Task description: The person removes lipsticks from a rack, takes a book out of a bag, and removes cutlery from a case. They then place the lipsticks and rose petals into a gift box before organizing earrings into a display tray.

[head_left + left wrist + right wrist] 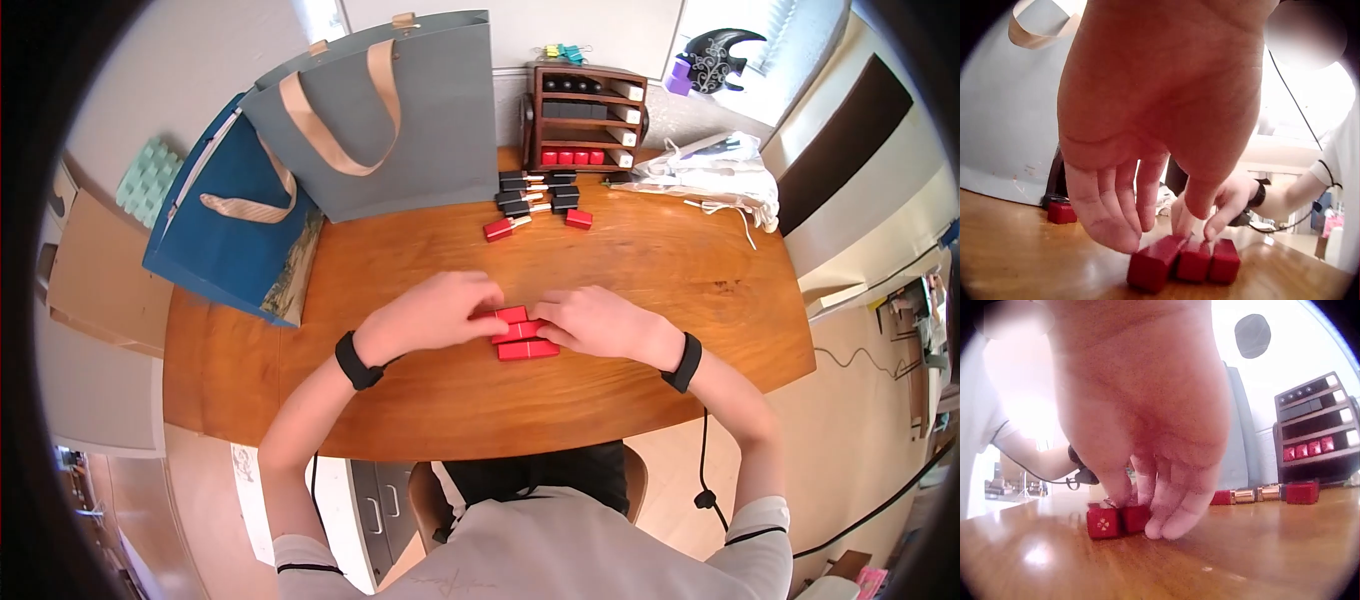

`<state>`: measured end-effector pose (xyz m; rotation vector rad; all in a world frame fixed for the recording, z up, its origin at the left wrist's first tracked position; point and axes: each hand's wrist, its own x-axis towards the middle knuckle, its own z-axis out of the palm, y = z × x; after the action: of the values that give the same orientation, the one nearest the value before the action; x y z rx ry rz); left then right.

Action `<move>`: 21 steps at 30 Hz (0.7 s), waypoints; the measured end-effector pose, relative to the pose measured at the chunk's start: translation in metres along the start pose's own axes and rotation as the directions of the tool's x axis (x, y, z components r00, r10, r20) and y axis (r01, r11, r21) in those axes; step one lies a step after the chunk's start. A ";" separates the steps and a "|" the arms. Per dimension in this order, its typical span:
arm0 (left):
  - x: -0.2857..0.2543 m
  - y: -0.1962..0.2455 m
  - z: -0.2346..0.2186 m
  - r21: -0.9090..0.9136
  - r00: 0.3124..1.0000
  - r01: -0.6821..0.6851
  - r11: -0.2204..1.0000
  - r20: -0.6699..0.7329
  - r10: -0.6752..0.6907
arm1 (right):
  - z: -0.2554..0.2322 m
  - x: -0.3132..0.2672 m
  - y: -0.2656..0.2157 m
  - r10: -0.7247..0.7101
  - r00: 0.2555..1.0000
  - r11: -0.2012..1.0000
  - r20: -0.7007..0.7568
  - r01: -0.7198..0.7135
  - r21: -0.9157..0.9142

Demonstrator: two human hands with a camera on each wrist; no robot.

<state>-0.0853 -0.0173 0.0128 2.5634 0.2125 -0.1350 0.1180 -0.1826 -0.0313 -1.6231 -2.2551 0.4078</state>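
Three red lipstick-like tubes lie side by side on the wooden table; in the head view the nearest tube [528, 350] shows most fully. From the left, the left hand [440, 308] has its thumb and fingers around the left part of the farther tubes. The right hand [600, 322] pinches the right end of the middle tube. In the left wrist view the left fingertips touch the left red tube [1152, 265], beside two more. Two red ends show in the right wrist view, one [1102, 523] with a flower mark, the other at the right hand's fingers [1175, 512].
Behind the hands lie an open red lipstick [498, 231], a red cap [578, 219] and several black ones [515, 197]. A wooden rack [588, 110] holds more. Two paper bags, grey [440, 120] and blue [215, 220], stand left; a clear plastic bag [720, 175] lies right.
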 end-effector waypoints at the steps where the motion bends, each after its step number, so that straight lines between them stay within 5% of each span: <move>1: -0.004 -0.001 0.005 0.029 0.999 -0.028 0.999 -0.039 0.030 | 0.000 0.001 -0.003 0.009 1.000 0.999 -0.001 -0.009 -0.039; 10: -0.001 -0.006 0.032 0.166 0.992 -0.038 0.985 -0.113 0.057 | 0.012 0.007 -0.003 -0.038 0.997 0.983 -0.072 0.024 -0.180; 16: 0.002 0.000 0.034 0.161 0.987 -0.080 0.984 -0.124 0.101 | 0.009 0.008 -0.005 0.113 0.985 0.993 -0.131 -0.115 -0.013; 21: 0.016 -0.008 0.048 0.213 0.969 -0.141 0.967 -0.168 0.178 | 0.014 0.015 0.006 0.065 0.991 0.997 -0.117 -0.061 0.039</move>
<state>-0.0735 -0.0343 -0.0341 2.7818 0.0623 0.1536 0.1124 -0.1673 -0.0450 -1.6585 -2.1039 0.3557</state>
